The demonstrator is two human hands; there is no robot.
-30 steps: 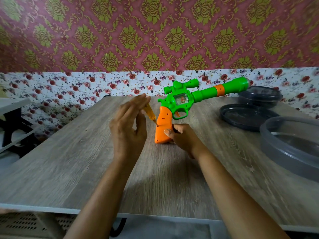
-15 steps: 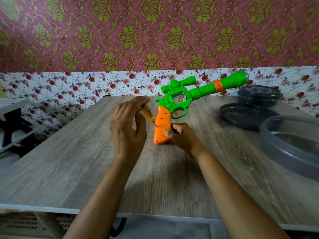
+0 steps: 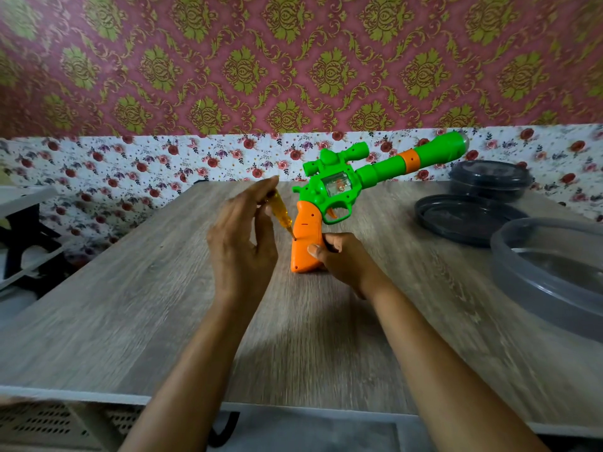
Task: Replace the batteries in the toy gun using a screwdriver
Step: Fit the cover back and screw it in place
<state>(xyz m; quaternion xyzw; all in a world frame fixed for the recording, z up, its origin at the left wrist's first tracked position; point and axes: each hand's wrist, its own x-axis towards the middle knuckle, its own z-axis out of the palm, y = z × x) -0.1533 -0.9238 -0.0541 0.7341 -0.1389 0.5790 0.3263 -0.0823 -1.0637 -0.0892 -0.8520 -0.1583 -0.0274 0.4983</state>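
A green toy gun (image 3: 339, 187) with an orange grip stands butt-down on the wooden table (image 3: 163, 305), its barrel pointing up and to the right. My right hand (image 3: 339, 259) grips the base of the orange grip from the right. My left hand (image 3: 241, 236) holds a small screwdriver (image 3: 280, 214) with a clear yellow handle between fingers and thumb. The screwdriver slants down to the right, and its tip touches the left side of the orange grip at a small hole.
At the right stand a dark round lid (image 3: 463, 218), a dark round container (image 3: 489, 179) behind it, and a large grey translucent bowl (image 3: 548, 275) nearer the front. A floral wall runs along the table's back. A white shelf (image 3: 26, 203) stands left of the table.
The gun's barrel has tilted slightly higher. My left hand's fingers have shifted around the screwdriver handle while the tip stays at the grip.
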